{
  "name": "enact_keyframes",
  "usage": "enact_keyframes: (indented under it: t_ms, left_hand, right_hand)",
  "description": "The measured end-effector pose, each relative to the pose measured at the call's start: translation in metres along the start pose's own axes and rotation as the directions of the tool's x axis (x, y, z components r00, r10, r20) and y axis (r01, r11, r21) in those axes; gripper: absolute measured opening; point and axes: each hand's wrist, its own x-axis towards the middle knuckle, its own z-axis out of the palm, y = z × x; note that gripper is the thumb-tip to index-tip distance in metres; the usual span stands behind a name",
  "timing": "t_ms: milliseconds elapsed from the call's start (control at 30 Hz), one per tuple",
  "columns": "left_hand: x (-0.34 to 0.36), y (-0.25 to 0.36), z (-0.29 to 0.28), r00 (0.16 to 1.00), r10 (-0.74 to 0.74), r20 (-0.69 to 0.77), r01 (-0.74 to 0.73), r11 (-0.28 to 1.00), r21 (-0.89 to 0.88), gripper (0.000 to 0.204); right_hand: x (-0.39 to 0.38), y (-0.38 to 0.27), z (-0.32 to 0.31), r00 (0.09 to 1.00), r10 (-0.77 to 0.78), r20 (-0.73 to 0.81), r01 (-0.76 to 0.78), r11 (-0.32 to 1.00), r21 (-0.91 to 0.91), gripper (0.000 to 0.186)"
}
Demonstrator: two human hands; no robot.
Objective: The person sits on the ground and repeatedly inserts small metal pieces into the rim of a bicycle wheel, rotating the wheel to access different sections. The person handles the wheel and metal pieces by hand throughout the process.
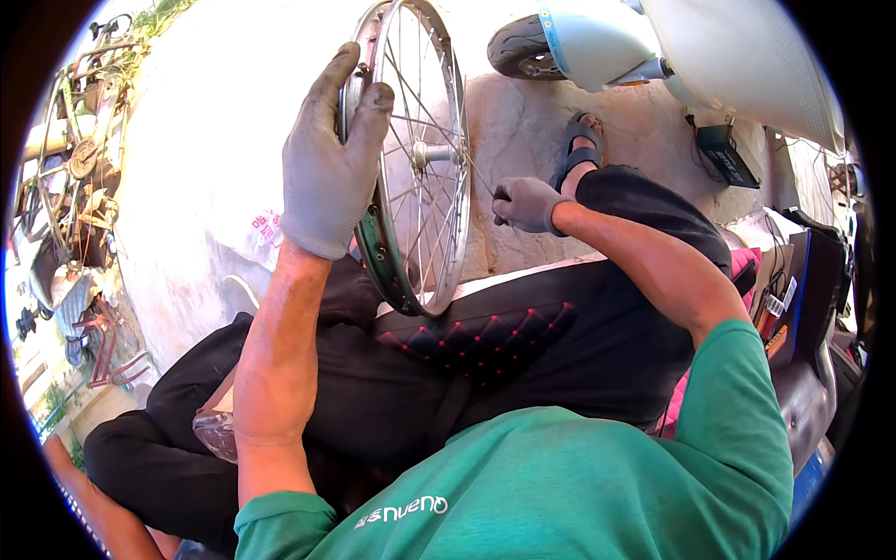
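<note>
A bare bicycle wheel [464, 201], with a silver rim, thin spokes and no tyre, stands upright before my lap. Its hub [431, 154] faces to the right. My left hand [331, 173], in a grey work glove, grips the rim's left side, thumb and fingers around it. To the right of the wheel, my right hand [529, 204], gloved too, is closed in a pinch. From the hub side a thin spoke [482, 179] runs out to its fingertips. The wheel's lower edge rests by the dark quilted cloth [485, 341] on my lap.
A pale scooter [607, 42] stands at the far right, with a black box [730, 154] near it. Bicycle parts and scrap [79, 168] are piled along the left. Another person's arm [103, 509] shows at lower left. A plastic bag [252, 238] lies left of the wheel.
</note>
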Motion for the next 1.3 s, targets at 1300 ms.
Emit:
enact_keyframes:
  t_ms: [1300]
  left_hand:
    - [-0.028, 0.043, 0.003, 0.994, -0.088, 0.059, 0.088, 0.996, 0.008, 0.053]
  right_hand:
    - [0.071, -0.022, -0.095, 0.953, 0.24, -0.186, -0.056, 0.74, 0.671, 0.025]
